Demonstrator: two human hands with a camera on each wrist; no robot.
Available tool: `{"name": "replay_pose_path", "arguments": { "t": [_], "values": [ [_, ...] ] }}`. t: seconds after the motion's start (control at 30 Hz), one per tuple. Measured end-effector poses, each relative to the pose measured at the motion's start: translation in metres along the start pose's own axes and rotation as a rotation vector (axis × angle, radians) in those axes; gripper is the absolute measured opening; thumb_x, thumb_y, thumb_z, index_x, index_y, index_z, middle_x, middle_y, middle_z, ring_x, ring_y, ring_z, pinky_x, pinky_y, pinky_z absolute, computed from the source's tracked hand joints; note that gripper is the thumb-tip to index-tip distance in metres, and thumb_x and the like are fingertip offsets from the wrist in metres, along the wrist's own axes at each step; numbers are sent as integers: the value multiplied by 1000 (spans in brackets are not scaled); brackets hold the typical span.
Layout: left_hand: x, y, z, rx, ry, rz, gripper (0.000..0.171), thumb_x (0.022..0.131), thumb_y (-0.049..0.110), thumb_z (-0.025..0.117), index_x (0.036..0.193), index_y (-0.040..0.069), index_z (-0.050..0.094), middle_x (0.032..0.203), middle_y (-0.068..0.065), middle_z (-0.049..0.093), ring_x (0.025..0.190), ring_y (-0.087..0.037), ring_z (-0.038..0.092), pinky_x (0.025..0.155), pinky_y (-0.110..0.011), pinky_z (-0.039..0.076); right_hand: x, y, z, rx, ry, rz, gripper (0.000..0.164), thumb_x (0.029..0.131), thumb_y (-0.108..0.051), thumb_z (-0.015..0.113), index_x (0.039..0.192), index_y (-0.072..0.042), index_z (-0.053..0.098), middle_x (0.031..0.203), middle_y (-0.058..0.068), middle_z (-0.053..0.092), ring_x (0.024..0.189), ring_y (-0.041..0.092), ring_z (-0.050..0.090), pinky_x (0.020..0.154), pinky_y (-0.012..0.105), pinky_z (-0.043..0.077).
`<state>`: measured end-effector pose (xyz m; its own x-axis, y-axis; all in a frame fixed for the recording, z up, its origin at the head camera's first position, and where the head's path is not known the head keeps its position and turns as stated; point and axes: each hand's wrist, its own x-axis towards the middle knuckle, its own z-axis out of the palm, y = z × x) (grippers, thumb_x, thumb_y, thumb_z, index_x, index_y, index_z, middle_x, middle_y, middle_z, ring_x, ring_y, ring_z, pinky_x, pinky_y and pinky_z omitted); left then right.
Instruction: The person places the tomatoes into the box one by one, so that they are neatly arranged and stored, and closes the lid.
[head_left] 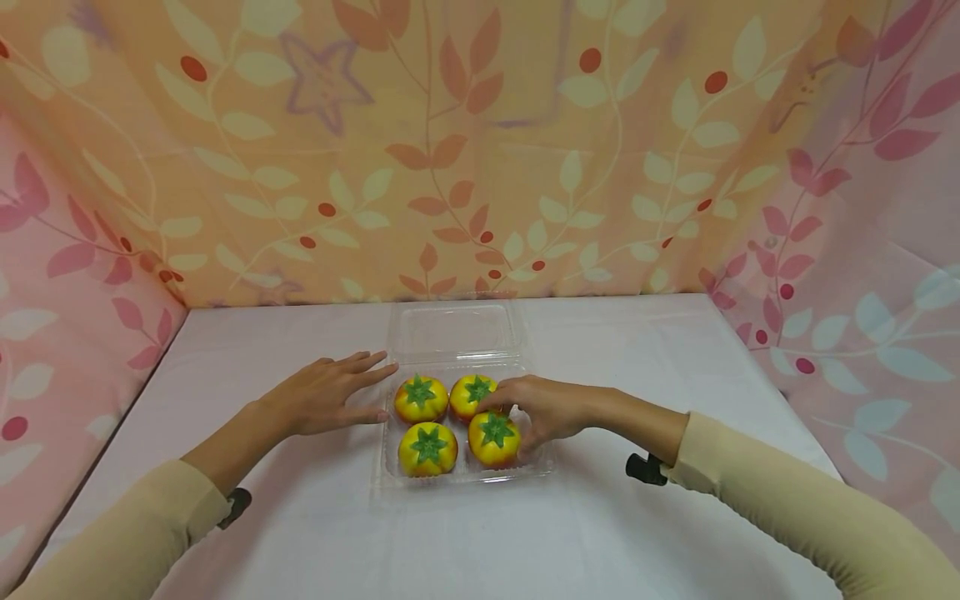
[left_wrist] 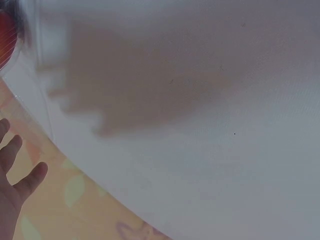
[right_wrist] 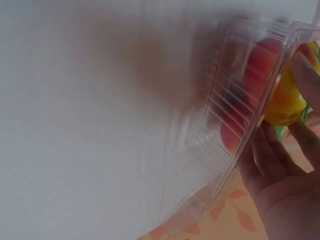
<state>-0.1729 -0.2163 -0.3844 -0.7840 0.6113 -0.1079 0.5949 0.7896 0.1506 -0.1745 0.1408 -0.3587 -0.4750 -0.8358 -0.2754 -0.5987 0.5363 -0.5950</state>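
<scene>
"Four yellow fruits (head_left: 428, 452) with green, star-shaped tops sat in two rows at a clear container (head_left: 480, 478), its lid (head_left: 453, 329) open on the far side."

"And the right hand (head_left: 551, 408)?"

"It gripped the near right fruit (head_left: 492, 448) between thumb and fingers — whether that fruit touched the container's floor could not be told."

"What of the left hand (head_left: 330, 396)?"

"Its fingers were spread at the container's left edge, holding nothing; contact with the rim was unclear."

"The setting?"

"A white-covered table (head_left: 637, 533) — leaf-patterned cloth (head_left: 480, 208) hung behind it."
</scene>
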Motion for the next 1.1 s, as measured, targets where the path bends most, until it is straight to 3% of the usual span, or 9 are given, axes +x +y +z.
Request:
{"name": "replay_pose_path", "arguments": {
  "t": [0.23,0.7,0.87,1.1],
  "values": [
    [0,-1,1,3,-3,-2,81,91,72,46,154,20,39,158,-12,36,143,-39,35,103,-63,39,1,1,3,0,-2,-8,71,79,-19,86,142,-11,55,135,-3,59,119,11,55,105,37,46],
    [0,-2,1,4,5,3,81,92,71,46,154,21,39,158,-12,36,143,-38,35,103,-62,40,-2,5,3,-41,18,20,67,80,-19,86,140,-15,57,134,-8,60,118,14,56,107,38,44],
    [-1,-1,1,-9,0,-2,81,92,71,46,155,21,38,159,-12,35,144,-38,34,104,-63,38,-7,8,-16,20,63,34,62,82,-16,83,138,-8,58,130,3,63,119,27,59,103,47,47],
    [0,-2,0,-24,7,-7,79,93,70,47,155,22,37,159,-12,34,142,-38,38,104,-63,39,-14,27,-56,5,226,98,64,81,-18,84,138,-5,56,127,10,64,118,32,60,103,47,47]
  ]
}}
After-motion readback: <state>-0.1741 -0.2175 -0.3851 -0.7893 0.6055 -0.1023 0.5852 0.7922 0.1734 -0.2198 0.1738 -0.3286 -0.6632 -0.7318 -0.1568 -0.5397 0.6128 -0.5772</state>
